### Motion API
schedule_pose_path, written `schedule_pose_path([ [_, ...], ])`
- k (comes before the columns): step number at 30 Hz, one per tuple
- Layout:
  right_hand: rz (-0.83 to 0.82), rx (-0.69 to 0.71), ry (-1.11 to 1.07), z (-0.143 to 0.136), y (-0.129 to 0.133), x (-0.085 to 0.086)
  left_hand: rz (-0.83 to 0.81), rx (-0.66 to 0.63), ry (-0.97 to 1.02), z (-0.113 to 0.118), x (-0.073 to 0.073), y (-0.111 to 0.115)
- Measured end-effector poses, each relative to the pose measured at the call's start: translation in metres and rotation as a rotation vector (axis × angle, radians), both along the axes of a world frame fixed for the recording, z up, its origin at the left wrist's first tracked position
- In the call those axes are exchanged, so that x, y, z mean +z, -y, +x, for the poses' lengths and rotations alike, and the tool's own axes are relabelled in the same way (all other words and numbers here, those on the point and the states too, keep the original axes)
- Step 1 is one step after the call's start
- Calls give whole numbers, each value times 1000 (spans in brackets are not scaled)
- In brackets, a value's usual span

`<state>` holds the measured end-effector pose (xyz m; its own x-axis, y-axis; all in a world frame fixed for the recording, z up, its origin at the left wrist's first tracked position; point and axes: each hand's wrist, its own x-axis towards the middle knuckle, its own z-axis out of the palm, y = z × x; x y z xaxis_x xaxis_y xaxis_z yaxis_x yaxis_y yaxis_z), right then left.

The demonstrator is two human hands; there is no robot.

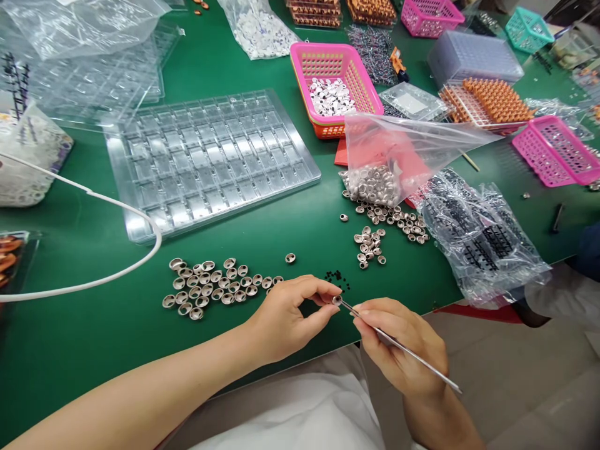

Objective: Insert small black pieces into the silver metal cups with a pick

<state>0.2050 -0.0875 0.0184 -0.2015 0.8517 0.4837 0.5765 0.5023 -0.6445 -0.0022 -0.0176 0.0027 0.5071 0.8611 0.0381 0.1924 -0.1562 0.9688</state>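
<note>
Between the thumb and forefinger of my left hand [295,315] is a small round metal cup [337,300]. My right hand [405,344] grips a thin metal rod [417,357] like a pen, its tip at the cup. Whether the tip is inside the cup I cannot tell. Just beyond the fingers lie tiny black pieces [336,276] on the green table. To the left is a spread of similar metal cups [206,289], each with a hole. One lone cup [290,257] sits apart from them, and more loose cups [369,245] lie to the right.
A clear compartment tray [210,159] lies behind the cups. Beyond it stands a pink basket [370,81] of white pieces. Bags of metal cups [375,184] and black parts [487,237] lie to the right. A white cable [140,259] loops in from the left.
</note>
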Motion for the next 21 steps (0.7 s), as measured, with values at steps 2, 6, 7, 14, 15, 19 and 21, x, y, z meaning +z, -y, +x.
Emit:
schedule_pose_path([
  [2,-6,2,-6,-1,0,0,-4,-2,-1,0,1,-1],
  [6,-19,-16,-36,0,0,0,-1,-2,1,0,1,-1],
  [7,-25,-18,-44,1,0,1,1,-3,1,0,0,0],
  [14,-57,40,-16,3,-4,5,33,-11,11,0,-2,1],
  [15,-54,42,-5,3,-5,5,38,-11,16,0,-2,2],
  [19,-44,41,24,3,-6,5,51,-9,22,2,-2,1],
  [21,-37,42,32,3,-6,5,57,-11,20,2,-2,1],
])
